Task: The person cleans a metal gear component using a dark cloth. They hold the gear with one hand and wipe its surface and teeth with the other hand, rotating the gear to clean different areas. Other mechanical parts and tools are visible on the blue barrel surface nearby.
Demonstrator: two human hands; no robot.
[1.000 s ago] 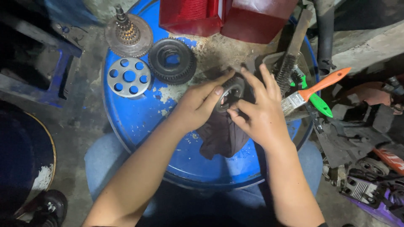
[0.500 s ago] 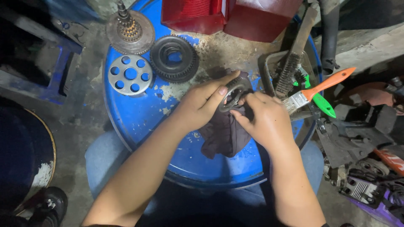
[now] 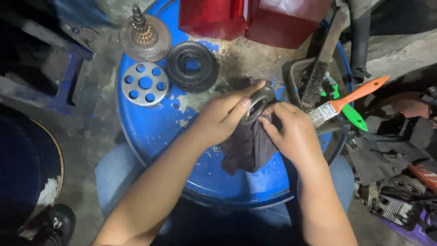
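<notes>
- Blue drum lid (image 3: 159,132) is serving as the tabletop.
- Left hand (image 3: 223,118) is gripping the rigid, probably heavy dark metal ring (image 3: 257,105) by its rim.
- Right hand (image 3: 293,136) is pinching the soft dark rag (image 3: 248,148) against it; likely greasy.

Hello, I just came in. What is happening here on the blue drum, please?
A person sits at a blue drum used as a table. The left hand holds a dark metal ring, and the right hand presses a dark rag against it. Beyond lie a black gear, a silver disc with holes and a toothed shaft part. An orange-handled paintbrush rests to the right.
</notes>
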